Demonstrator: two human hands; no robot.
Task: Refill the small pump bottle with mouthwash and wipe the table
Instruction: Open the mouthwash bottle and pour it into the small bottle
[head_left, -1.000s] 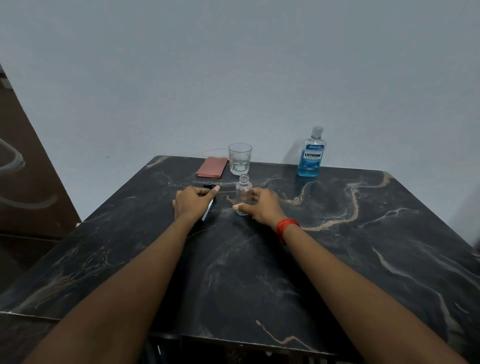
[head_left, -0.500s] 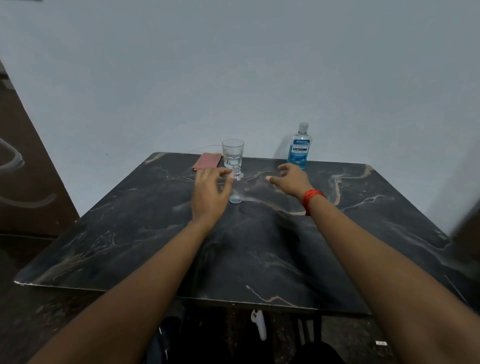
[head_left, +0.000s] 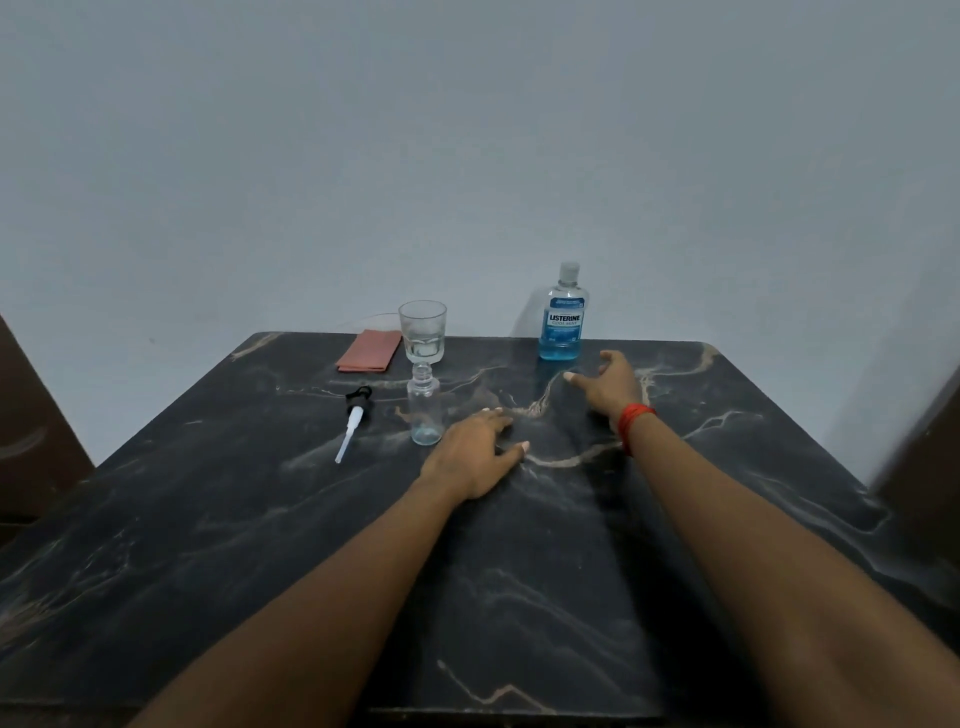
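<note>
A small clear bottle (head_left: 425, 407) stands uncapped and upright near the middle of the dark marble table (head_left: 218, 519). Its black pump head with a white tube (head_left: 354, 419) lies flat to the left of it. The mouthwash bottle (head_left: 563, 315) with blue liquid and a closed cap stands at the far edge. My left hand (head_left: 475, 453) rests palm down on the table just right of the small bottle, holding nothing. My right hand (head_left: 608, 387), fingers spread, hovers a short way in front of the mouthwash bottle, not touching it.
A clear drinking glass (head_left: 423, 332) with a little water stands right behind the small bottle. A folded reddish cloth (head_left: 369, 351) lies at the far edge, left of the glass. A plain wall closes off the back. Dark furniture (head_left: 31, 447) flanks the table's left side.
My left hand slid from the pump head to the right of the small bottle, leaving the pump head lying uncovered. My right hand let go of the small bottle and reached toward the mouthwash bottle.
</note>
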